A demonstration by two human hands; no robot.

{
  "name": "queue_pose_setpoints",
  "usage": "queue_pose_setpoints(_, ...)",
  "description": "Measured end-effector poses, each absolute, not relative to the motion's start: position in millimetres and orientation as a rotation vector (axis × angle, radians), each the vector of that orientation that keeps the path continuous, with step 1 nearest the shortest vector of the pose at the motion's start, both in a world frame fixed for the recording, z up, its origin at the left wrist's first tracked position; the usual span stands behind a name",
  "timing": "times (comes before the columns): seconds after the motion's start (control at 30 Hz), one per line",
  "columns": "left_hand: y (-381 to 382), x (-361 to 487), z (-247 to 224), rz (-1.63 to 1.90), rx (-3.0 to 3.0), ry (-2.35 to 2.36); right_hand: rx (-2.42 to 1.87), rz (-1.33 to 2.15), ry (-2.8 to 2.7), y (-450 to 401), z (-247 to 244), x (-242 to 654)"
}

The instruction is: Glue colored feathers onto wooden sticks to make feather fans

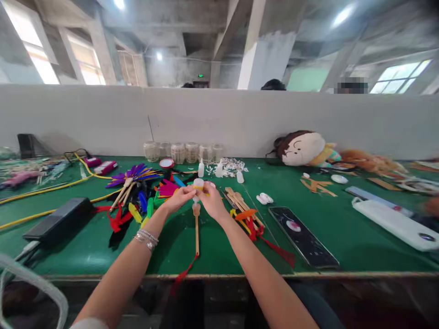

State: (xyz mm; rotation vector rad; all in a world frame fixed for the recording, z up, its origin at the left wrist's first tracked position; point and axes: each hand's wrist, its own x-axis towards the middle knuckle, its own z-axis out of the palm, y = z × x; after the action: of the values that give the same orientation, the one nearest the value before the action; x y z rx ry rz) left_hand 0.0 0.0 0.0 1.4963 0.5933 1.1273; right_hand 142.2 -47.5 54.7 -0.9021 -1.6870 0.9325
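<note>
Both my left hand [179,198] and my right hand [213,203] have their fingers closed round a small white glue bottle [198,183] with a yellow band. The bottle is upside down, its nozzle pointing at the top of a wooden stick [197,230] with a shaped head. Whether the nozzle touches the wood I cannot tell. From the stick's lower end a red tassel [181,276] hangs over the table edge. Coloured feathers [168,187] lie left of my hands, and to their right is a pile of wooden sticks [240,201] with red tassels.
Several glass jars [178,153] line the back partition, with white glue bottles [219,169] and white scraps [236,165] before them. A phone [303,237] and white earbuds [265,198] lie right. A doll [303,148] sits behind them. Left are a black box [60,219] and yellow cable [68,183].
</note>
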Motion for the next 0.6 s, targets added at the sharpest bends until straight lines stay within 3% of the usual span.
queue_pose_setpoints(0.6, -15, 12, 11, 1.108, 1.483, 0.754, -0.877, 0.888, -1.666, -33, 38, 147)
